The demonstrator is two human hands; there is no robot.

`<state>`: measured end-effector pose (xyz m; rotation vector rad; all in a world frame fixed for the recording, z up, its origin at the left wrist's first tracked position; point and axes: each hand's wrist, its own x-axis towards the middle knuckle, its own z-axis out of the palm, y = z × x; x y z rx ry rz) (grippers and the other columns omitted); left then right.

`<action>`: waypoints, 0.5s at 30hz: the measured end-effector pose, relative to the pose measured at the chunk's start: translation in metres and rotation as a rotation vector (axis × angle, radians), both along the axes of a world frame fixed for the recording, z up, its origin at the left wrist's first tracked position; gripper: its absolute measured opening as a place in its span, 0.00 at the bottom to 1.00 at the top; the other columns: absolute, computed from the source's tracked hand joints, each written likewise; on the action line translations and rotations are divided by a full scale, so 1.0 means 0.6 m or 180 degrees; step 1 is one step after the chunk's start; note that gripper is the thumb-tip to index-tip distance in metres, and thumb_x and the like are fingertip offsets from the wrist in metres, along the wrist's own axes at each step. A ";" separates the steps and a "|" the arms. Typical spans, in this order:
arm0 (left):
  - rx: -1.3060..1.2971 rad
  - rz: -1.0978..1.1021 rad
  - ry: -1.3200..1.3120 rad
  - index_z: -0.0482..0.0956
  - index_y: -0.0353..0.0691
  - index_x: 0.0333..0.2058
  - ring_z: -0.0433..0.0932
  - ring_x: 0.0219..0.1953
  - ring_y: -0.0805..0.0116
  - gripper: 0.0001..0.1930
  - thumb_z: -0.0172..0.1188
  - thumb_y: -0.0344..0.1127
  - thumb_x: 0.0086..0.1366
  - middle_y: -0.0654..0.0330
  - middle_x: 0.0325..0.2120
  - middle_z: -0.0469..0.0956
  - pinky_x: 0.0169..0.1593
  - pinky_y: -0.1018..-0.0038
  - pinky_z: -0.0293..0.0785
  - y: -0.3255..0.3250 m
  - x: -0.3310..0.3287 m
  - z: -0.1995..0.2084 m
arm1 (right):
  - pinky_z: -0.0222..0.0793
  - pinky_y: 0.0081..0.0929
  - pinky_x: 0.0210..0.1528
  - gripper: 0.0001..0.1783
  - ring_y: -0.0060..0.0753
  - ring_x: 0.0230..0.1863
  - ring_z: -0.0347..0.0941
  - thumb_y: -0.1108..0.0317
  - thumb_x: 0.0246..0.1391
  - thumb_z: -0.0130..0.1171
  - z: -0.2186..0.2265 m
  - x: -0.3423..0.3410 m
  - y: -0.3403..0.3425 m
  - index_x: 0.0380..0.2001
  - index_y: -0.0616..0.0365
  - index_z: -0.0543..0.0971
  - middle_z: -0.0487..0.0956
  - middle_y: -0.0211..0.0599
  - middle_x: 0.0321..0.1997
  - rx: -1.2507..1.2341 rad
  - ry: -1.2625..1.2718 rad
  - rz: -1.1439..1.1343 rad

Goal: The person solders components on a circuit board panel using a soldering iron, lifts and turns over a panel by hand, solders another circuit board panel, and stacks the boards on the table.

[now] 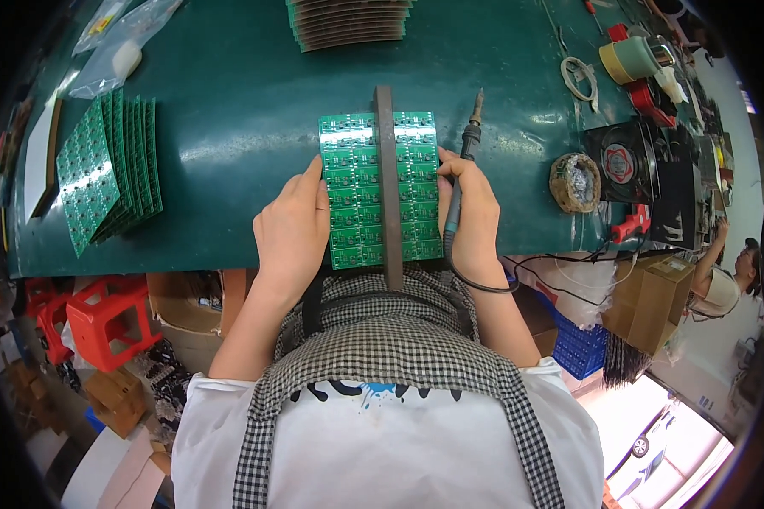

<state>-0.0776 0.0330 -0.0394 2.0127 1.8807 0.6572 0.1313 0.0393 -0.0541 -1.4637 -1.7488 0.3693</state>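
Observation:
A green circuit board panel (352,216) with rows of small parts lies in front of me at the table's near edge. Across it, lengthwise, runs a long dark grey-brown bar (386,170). My left hand (293,225) grips the panel's left edge, its fingertips partly hidden. At the right edge is my right hand (475,212), with a soldering iron (460,182) caught between its fingers and the tip pointing away from me. Those fingers also touch the panel's edge. The iron's cable loops over my right wrist.
Stacked green panels (115,174) stand at the left, and another stack (348,24) is at the far middle. To the right are a round tin (575,182), a black fan (620,161), a coil of wire (579,81) and a red-handled tool (631,224). Another person (726,284) is at far right.

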 end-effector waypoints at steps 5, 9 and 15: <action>0.0239 -0.0094 0.0250 0.72 0.38 0.51 0.79 0.24 0.58 0.16 0.52 0.31 0.64 0.58 0.28 0.77 0.26 0.65 0.75 0.000 0.000 -0.008 | 0.72 0.38 0.44 0.11 0.51 0.46 0.75 0.82 0.50 0.55 0.002 0.000 0.001 0.37 0.59 0.71 0.79 0.49 0.44 0.0062 0.0006 0.0038; 0.0388 -0.0026 0.0975 0.73 0.36 0.49 0.78 0.21 0.64 0.17 0.55 0.30 0.60 0.60 0.25 0.76 0.22 0.69 0.74 -0.005 0.007 -0.025 | 0.72 0.38 0.44 0.11 0.52 0.46 0.75 0.82 0.50 0.54 0.000 -0.002 -0.001 0.38 0.59 0.71 0.78 0.50 0.44 0.0143 -0.0059 0.0060; 0.0768 -0.0138 0.0997 0.73 0.36 0.49 0.77 0.18 0.68 0.19 0.57 0.29 0.57 0.61 0.24 0.74 0.20 0.73 0.73 -0.003 0.006 -0.028 | 0.72 0.38 0.45 0.11 0.52 0.46 0.75 0.81 0.51 0.54 -0.002 0.002 -0.001 0.39 0.59 0.71 0.78 0.51 0.44 0.0203 -0.0213 0.0120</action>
